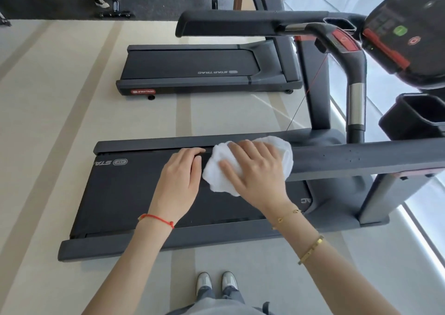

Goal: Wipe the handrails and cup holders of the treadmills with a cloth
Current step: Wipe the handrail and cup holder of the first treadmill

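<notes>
Our right hand (255, 170) lies flat over the white cloth (250, 163), fingers straight and spread, pressing it onto the free end of the near handrail (361, 160). No pinch: the cloth is bunched under the palm and wraps the rail tip. Our left hand (180, 170) sits just left of the cloth, fingers curled over something dark at the rail's end. We cannot tell from this view whether it grips the rail tip itself or the edge of the treadmill deck (144, 189) below. It holds no cloth.

Key relation: the rail's long axis runs left to right across the view, from the cloth out toward the console (409, 37). All unwiped rail lies to the right of the hands. The right hand is already on that side and carries the cloth, so our read is a rightward sweep along the axis, with the left hand just steadying.

Further out: the cup holder (416, 117) sits at the far right, above the rail and near the console, well apart from the cloth. The far handrail (240, 23) runs parallel at the top of the view, across the deck from us, also well apart. A second treadmill (204, 68) stands beyond it.

Judgement: we're on this machine's first rail; the far rail, cup holder and next machine look untouched.

Risk: cloth sliding off the rounded rail under a flat palm.
</notes>
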A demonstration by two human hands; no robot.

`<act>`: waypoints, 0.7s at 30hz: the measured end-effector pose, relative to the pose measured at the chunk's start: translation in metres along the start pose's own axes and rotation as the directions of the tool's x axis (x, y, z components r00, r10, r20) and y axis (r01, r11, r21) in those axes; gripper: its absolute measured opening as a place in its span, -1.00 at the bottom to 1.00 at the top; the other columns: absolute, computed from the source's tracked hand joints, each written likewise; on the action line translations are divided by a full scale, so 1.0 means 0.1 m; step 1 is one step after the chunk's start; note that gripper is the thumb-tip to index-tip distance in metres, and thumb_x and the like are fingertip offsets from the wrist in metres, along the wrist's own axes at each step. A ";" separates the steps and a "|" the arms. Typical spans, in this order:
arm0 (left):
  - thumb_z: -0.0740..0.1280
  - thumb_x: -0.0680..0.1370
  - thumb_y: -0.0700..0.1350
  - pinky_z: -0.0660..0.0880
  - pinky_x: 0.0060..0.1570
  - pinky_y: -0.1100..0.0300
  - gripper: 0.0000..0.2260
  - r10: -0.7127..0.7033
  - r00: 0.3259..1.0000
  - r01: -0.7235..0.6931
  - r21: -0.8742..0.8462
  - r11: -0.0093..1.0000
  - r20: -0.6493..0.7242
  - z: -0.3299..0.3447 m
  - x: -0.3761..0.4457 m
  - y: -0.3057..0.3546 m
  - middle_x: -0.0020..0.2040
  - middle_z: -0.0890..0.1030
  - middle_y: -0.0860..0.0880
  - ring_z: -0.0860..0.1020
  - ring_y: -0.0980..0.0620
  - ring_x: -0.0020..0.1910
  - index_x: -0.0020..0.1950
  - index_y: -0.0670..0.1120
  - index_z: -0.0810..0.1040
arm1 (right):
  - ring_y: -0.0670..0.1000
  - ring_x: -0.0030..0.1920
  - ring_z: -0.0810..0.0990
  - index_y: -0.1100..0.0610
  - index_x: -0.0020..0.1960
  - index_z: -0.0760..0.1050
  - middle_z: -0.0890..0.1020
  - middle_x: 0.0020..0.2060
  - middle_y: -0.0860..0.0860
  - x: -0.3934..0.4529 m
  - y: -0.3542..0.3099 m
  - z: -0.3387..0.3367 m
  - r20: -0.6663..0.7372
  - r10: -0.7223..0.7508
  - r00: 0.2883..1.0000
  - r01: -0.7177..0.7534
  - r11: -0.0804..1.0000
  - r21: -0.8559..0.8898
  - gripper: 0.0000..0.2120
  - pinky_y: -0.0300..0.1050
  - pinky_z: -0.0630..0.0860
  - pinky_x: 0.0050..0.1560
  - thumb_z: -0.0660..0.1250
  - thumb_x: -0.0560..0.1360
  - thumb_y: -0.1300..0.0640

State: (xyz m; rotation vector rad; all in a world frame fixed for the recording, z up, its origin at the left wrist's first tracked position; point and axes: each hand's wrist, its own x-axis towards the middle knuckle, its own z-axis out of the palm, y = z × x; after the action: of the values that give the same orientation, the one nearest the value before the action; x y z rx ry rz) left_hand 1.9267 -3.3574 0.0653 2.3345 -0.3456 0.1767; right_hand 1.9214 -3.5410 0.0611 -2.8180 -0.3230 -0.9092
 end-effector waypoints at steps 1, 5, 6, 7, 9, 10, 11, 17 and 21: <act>0.04 0.67 -0.08 0.40 0.23 0.13 -0.69 0.002 1.000 -0.002 0.003 1.000 -0.003 0.00 0.00 0.00 0.18 0.55 0.07 0.46 0.08 0.19 0.28 -0.07 0.50 | 0.09 -0.15 0.48 0.08 0.15 0.56 0.60 -0.07 -0.01 -0.03 0.10 -0.03 0.012 -0.062 0.998 0.062 0.998 -0.013 -0.63 0.00 0.40 -0.05 0.14 0.60 -0.15; 0.04 0.67 -0.06 0.34 0.24 0.24 -0.70 0.011 1.000 -0.011 0.023 1.000 -0.014 0.00 -0.01 0.00 0.18 0.55 0.09 0.45 0.12 0.19 0.28 -0.06 0.49 | 0.11 -0.20 0.49 0.08 0.00 0.57 0.59 -0.18 0.01 -0.12 0.58 -0.19 -0.035 0.060 0.998 -0.061 0.997 -0.050 -0.72 0.03 0.41 -0.09 0.16 0.60 -0.05; 0.05 0.67 -0.06 0.32 0.23 0.27 -0.70 0.011 1.000 -0.011 0.025 1.000 -0.014 0.00 -0.01 0.00 0.18 0.55 0.08 0.45 0.12 0.19 0.28 -0.07 0.49 | 0.13 -0.26 0.48 0.09 -0.16 0.54 0.56 -0.29 0.01 -0.07 0.60 -0.20 -0.057 0.168 0.984 -0.171 0.984 -0.056 -0.73 0.02 0.39 -0.13 0.15 0.58 0.00; 0.05 0.67 -0.07 0.31 0.22 0.28 -0.70 0.011 1.000 -0.010 0.028 1.000 -0.014 0.00 0.00 0.00 0.18 0.55 0.07 0.45 0.11 0.19 0.28 -0.07 0.50 | 0.14 -0.34 0.45 0.09 -0.30 0.46 0.51 -0.39 0.01 0.00 0.55 -0.17 -0.078 0.267 0.961 -0.272 0.960 -0.065 -0.71 0.00 0.36 -0.19 0.15 0.54 0.04; 0.07 0.67 -0.09 0.33 0.22 0.26 -0.71 0.010 1.000 -0.009 0.025 1.000 -0.016 0.00 0.00 0.00 0.17 0.56 0.06 0.46 0.09 0.18 0.28 -0.09 0.50 | 0.13 -0.43 0.38 0.07 -0.44 0.30 0.42 -0.50 0.01 0.14 0.31 -0.07 -0.096 0.342 0.935 -0.350 0.933 -0.082 -0.67 -0.04 0.27 -0.27 0.16 0.50 0.06; 0.07 0.67 -0.10 0.35 0.22 0.23 -0.71 0.009 1.000 -0.008 0.021 1.000 -0.017 0.00 0.00 0.00 0.17 0.56 0.05 0.47 0.08 0.18 0.28 -0.09 0.51 | 0.11 -0.44 0.35 0.06 -0.44 0.28 0.41 -0.51 0.00 0.18 0.18 -0.03 -0.100 0.309 0.946 -0.316 0.946 -0.071 -0.66 -0.05 0.25 -0.29 0.16 0.50 0.05; 0.07 0.67 -0.11 0.36 0.21 0.21 -0.71 0.007 1.000 -0.007 0.015 1.000 -0.017 0.01 0.00 0.00 0.17 0.56 0.05 0.47 0.07 0.18 0.28 -0.09 0.51 | 0.09 -0.43 0.34 0.05 -0.42 0.30 0.41 -0.49 -0.01 0.17 0.07 0.01 -0.103 0.253 0.962 -0.259 0.965 -0.044 -0.67 -0.05 0.25 -0.28 0.16 0.51 0.04; 0.07 0.67 -0.09 0.36 0.24 0.21 -0.71 0.001 1.000 -0.001 0.006 1.000 -0.016 0.00 0.00 -0.01 0.18 0.56 0.09 0.46 0.10 0.21 0.28 -0.07 0.51 | 0.11 -0.11 0.50 0.09 0.19 0.54 0.61 0.02 0.02 -0.15 0.41 -0.12 -0.012 -0.103 0.995 0.102 0.993 -0.051 -0.65 0.03 0.40 -0.03 0.17 0.61 -0.11; 0.06 0.67 -0.07 0.34 0.25 0.24 -0.70 -0.004 1.000 0.004 0.003 1.000 -0.011 -0.01 -0.01 0.01 0.18 0.55 0.10 0.45 0.13 0.22 0.28 -0.06 0.51 | 0.16 -0.23 0.51 0.10 -0.17 0.54 0.58 -0.26 0.03 -0.08 0.75 -0.31 -0.003 0.222 0.975 -0.222 0.973 -0.068 -0.68 0.02 0.37 -0.09 0.10 0.56 -0.02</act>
State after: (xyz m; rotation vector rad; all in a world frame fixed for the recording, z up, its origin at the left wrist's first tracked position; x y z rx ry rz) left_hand 1.9255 -3.3571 0.0667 2.3361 -0.3351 0.1881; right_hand 1.9169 -3.6218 0.0747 -2.8437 0.0241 -0.8794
